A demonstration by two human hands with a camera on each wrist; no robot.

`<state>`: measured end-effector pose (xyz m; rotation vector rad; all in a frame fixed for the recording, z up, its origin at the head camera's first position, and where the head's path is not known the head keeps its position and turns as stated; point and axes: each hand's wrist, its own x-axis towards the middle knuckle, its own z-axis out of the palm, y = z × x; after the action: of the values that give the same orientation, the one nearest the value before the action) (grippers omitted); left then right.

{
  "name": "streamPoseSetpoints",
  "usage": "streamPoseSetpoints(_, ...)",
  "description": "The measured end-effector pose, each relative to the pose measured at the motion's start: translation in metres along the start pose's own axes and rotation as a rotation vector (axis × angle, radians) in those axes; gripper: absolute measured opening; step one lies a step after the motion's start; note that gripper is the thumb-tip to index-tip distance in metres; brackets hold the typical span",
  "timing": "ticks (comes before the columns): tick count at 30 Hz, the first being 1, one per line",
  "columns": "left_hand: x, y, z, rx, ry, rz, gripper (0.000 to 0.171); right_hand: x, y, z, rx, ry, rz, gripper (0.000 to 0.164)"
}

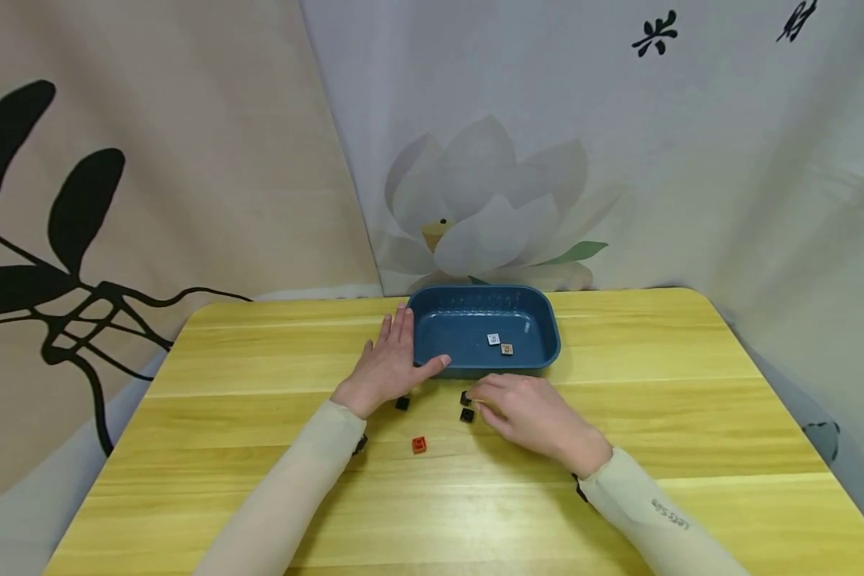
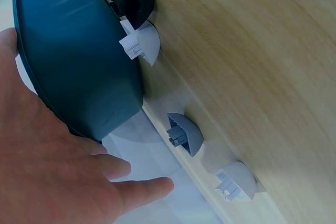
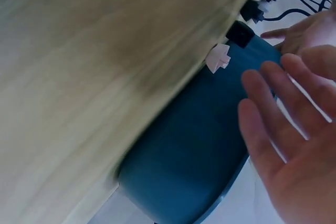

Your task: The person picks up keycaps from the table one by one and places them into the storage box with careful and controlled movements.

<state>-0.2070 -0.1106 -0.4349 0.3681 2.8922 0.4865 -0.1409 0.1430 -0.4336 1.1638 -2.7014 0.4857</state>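
Note:
My left hand lies with spread fingers against the left side of a blue-green tray; the left wrist view also shows the tray beside the hand. My right hand reaches low in front of the tray, fingertips at a small dark piece. Another black piece is just nearer. In the right wrist view the fingers of this hand are extended, with no piece visible between them. A red square piece and a black one lie on the table.
Inside the tray are a white piece and an orange-brown piece. The left wrist view shows rounded pieces with stubby stems, among them a grey one. A patterned curtain hangs behind the wooden table.

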Motion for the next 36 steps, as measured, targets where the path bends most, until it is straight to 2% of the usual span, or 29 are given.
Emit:
streamPoseSetpoints(6,0.001,-0.001,0.002,-0.003,-0.007,-0.007,0.117,-0.001,0.001,0.008,-0.059,-0.014,0.004,0.023)
streamPoseSetpoints(13,0.001,-0.001,0.002,-0.006,-0.006,-0.013,0.117,-0.002,0.002,0.014,-0.132,-0.075,0.02,0.031)
streamPoseSetpoints(19,0.001,-0.001,0.001,-0.009,-0.008,-0.014,0.118,-0.006,0.003,0.017,-0.177,-0.081,0.017,0.023)
streamPoseSetpoints(26,0.0,0.0,0.0,-0.013,-0.015,-0.016,0.119,-0.009,0.004,0.014,-0.167,-0.095,0.04,0.005)
streamPoseSetpoints(36,0.0,0.0,0.001,-0.018,-0.024,-0.024,0.117,-0.015,0.006,0.007,-0.073,-0.103,0.041,0.009)
